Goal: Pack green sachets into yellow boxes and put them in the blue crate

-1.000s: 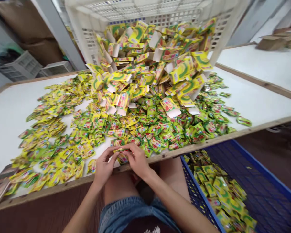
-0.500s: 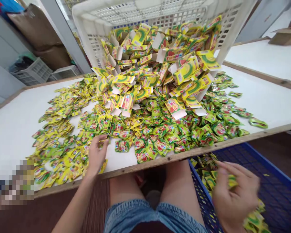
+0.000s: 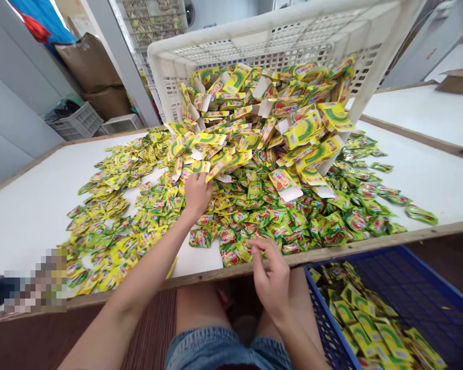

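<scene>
My left hand (image 3: 198, 194) is stretched over the pile, its fingers closed on a small yellow carton (image 3: 219, 167), slightly blurred, at the front of the heap of cartons. Close to the table's front edge is my right hand (image 3: 272, 275), thumb and forefinger a little apart, their tips at the green sachets (image 3: 241, 250) with melon pictures. Whether they touch one is unclear. Several yellow cartons (image 3: 301, 128), many with white flaps standing out, spill from a tipped white plastic crate (image 3: 254, 38). Yellow sachets (image 3: 111, 257) spread over the left part of the table.
Below the table edge at right, a blue crate (image 3: 389, 255) holds yellow cartons (image 3: 364, 321). A wooden strip (image 3: 266, 264) borders the white tabletop (image 3: 428, 169). Behind at left stand brown cardboard boxes (image 3: 90, 67) and a grey post (image 3: 119, 61). Someone's blurred-out hand is at far left.
My left hand has moved from the sachets up to the heap and taken hold of a carton. My right hand has gone from above the blue crate leftward to the sachets. The view has shifted.
</scene>
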Demonstrator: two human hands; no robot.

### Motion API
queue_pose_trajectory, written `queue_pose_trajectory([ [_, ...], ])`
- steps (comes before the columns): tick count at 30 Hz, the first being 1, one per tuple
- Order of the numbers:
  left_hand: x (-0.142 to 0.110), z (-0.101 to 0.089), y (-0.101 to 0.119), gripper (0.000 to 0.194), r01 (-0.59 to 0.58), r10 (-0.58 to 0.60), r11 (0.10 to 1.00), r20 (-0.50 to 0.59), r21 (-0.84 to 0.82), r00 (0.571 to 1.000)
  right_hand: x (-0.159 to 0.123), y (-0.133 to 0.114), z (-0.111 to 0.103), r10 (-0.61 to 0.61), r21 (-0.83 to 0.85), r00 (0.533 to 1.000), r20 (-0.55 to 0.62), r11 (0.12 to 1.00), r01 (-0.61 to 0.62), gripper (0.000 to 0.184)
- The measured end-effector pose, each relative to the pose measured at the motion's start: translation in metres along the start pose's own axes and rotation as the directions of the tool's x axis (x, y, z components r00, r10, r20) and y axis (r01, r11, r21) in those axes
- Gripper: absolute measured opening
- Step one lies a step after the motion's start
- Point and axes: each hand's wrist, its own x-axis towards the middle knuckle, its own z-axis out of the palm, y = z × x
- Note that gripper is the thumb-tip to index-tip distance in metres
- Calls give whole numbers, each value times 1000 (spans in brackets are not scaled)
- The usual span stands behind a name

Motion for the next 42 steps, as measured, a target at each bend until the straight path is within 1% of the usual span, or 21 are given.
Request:
queue_pose_trajectory([
  [2,-15,-20,0,34,-51,42,978,-47,-203,998,4,7,1,150,91,989,11,984,-150,16],
  [5,-46,-54,8,30,-103,140,892,52,-439,989,14,16,11,357,305,923,142,872,-384,37],
  [8,-79,-75,21,20,-34,186,807,199,-589,962,20,16,32,375,441,838,397,723,-532,55],
  [9,-89,-78,24,15,25,144,785,222,-619,964,20,14,41,342,462,798,495,675,-576,51],
  [11,-111,-80,28,15,214,-85,664,212,-717,974,15,7,58,272,499,735,621,587,-638,37],
  [13,-136,-78,28,31,405,-349,360,281,-840,894,4,-2,73,242,534,717,654,525,-663,30],
  [15,-160,-77,24,51,557,-453,38,482,-830,750,-9,-10,85,214,553,713,667,499,-667,30],
  [17,-177,-83,17,54,677,-551,-72,595,-733,585,-19,-14,93,158,499,700,696,595,-630,31],
  [18,-181,-90,11,55,708,-602,-73,597,-702,530,-20,-14,95,143,437,704,695,694,-572,30],
  [19,-182,-99,3,55,715,-647,-59,572,-697,504,-19,-13,96,137,351,725,675,805,-479,29],
  [21,-177,-122,-17,51,717,-724,2,493,-697,482,-9,-6,95,117,125,803,585,965,-232,24],
  [22,-172,-135,-28,51,749,-758,71,452,-658,470,-2,-2,95,94,10,840,534,993,-118,23],
  [23,-167,-146,-40,51,811,-762,152,456,-566,460,6,3,96,65,-89,864,499,996,-23,23],
  [25,-158,-162,-59,42,871,-681,377,543,-316,491,19,11,99,9,-233,869,494,965,123,29],
  [27,-152,-168,-72,34,808,-561,579,663,-113,495,26,18,106,-23,-311,839,544,923,228,37],
  [29,-148,-164,-78,30,729,-466,683,748,-35,472,27,21,114,-33,-370,814,580,880,299,44],
  [32,-145,-153,-80,33,693,-400,721,797,-33,453,23,22,121,12,-452,808,589,834,316,45],
  [36,-143,-146,-82,37,684,-316,726,850,-70,423,23,20,119,40,-453,802,596,842,294,26],
  [37,-144,-146,-83,38,691,-311,715,839,-104,447,23,18,117,37,-439,805,592,852,284,24],
  [40,-146,-148,-85,41,714,-417,672,697,-196,583,24,15,110,11,-365,824,566,900,238,17],
  [42,-147,-148,-83,40,733,-497,654,623,-188,604,24,13,107,-15,-288,840,542,936,202,16],
])
